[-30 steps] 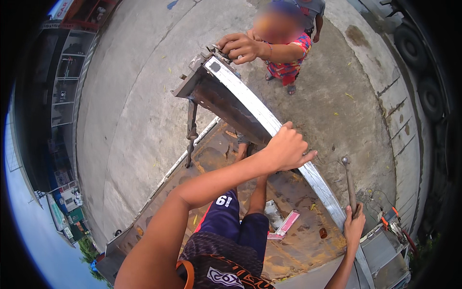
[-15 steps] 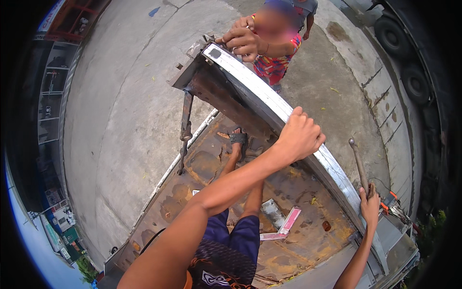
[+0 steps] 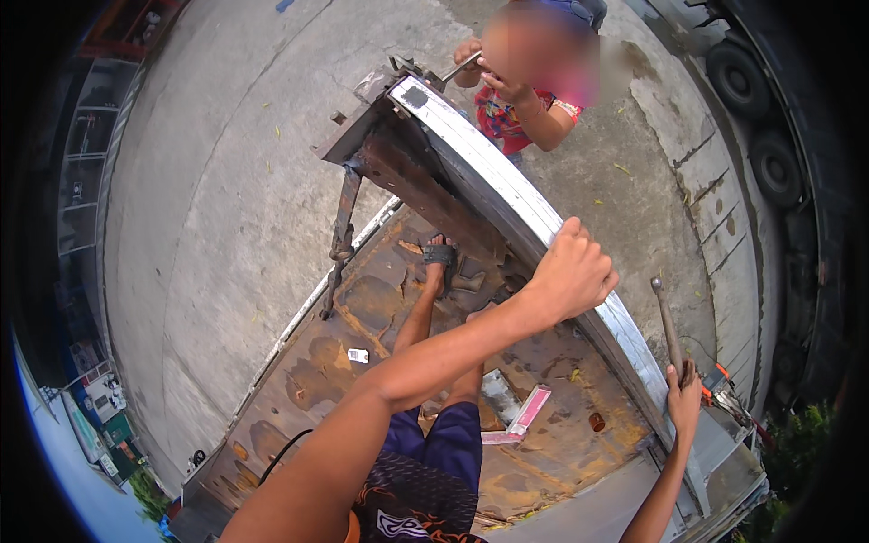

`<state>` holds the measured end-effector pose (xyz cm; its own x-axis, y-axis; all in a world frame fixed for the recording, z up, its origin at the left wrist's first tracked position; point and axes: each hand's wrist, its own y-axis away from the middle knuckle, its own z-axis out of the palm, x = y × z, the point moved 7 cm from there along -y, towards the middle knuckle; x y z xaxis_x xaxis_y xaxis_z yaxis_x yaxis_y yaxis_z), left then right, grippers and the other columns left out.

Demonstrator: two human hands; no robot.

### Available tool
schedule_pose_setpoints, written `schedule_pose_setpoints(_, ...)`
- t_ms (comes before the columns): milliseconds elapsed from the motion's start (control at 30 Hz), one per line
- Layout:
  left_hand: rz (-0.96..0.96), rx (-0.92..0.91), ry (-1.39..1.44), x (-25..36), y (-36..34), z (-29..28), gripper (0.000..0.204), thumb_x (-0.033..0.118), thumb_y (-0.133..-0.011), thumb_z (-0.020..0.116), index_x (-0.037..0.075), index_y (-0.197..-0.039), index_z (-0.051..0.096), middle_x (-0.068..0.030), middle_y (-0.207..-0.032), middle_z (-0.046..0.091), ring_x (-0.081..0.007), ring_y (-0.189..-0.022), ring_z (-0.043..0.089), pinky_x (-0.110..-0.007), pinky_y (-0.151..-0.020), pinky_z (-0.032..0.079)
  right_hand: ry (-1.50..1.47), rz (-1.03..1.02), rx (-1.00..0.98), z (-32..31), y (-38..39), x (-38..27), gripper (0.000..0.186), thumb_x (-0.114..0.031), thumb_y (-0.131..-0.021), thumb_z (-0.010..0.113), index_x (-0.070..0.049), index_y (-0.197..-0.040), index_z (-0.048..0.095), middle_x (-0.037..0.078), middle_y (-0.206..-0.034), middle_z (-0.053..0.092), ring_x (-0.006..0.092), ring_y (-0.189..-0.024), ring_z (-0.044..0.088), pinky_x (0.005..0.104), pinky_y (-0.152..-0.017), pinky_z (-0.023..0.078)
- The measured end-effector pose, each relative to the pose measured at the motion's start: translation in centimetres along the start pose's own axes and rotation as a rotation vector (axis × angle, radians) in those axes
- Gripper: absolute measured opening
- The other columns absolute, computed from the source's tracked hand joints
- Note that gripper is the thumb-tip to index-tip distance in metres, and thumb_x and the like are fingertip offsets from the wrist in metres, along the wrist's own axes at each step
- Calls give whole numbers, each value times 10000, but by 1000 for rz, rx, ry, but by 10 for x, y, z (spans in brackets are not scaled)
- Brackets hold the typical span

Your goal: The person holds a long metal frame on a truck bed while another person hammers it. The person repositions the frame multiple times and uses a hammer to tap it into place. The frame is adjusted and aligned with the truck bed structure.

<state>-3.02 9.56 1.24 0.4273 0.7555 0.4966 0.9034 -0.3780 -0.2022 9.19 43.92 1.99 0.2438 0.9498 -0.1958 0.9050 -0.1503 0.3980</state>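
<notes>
A long metal panel, white along its top edge, is stood on edge beside the rusty bed floor. Midway along the panel, its top edge is gripped by the left hand, with the fingers folded over; steadying or bracing seems to be the reason. Toward the panel's near end, on its outer side, a metal bar with a rounded tip is clasped near its lower end by the right hand, the tip pointed away from the body (perhaps so that the full length is left free); whether the panel is also touched by that hand cannot be told. At the panel's far end, a slim metal tool is held between a co-worker's hands, likely so that the fittings there can be reached. Below that same end, a rusty jointed arm is hung, apparently as a support. On the panel's inner side, a pink-and-white strip is laid on the floor, seemingly out of the way.
</notes>
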Motion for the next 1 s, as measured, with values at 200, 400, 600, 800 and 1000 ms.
schedule_pose_setpoints(200,3,-26,-1,1,1,1,384,290,-854,650,53,-553,680,-143,-550,596,-268,-640,572,-385,-795,384,46,1,29,-3,2,-4,426,-399,-1042,581,10,-1160,566,275,-878,655,459,-873,627,533,-790,453)
schedule_pose_setpoints(400,-1,-52,8,1,2,1,390,293,-865,645,50,-563,687,-139,-595,631,-253,-676,593,-383,-802,387,23,4,-8,-2,1,-4,409,-382,-1039,589,2,-1178,563,257,-861,661,450,-851,630,527,-779,455)
schedule_pose_setpoints(600,-3,-69,0,1,3,2,405,317,-880,643,51,-578,696,-127,-614,646,-248,-673,592,-379,-812,384,25,6,-19,0,0,-4,377,-348,-1032,608,2,-1168,567,244,-824,670,439,-795,643,518,-746,469)
schedule_pose_setpoints(800,-29,-109,15,0,3,4,402,324,-882,645,47,-596,702,-127,-647,653,-247,-709,600,-380,-813,397,-52,-35,-12,-3,-1,-13,339,-329,-1037,604,-1,-1106,554,223,-750,656,427,-715,654,507,-694,476)
schedule_pose_setpoints(1000,-44,-132,18,-1,3,6,409,344,-873,656,29,-617,708,-124,-663,659,-243,-725,609,-376,-806,404,-44,63,-25,1,2,-8,342,-333,-1050,582,-4,-1144,562,247,-806,649,429,-770,640,516,-726,465)
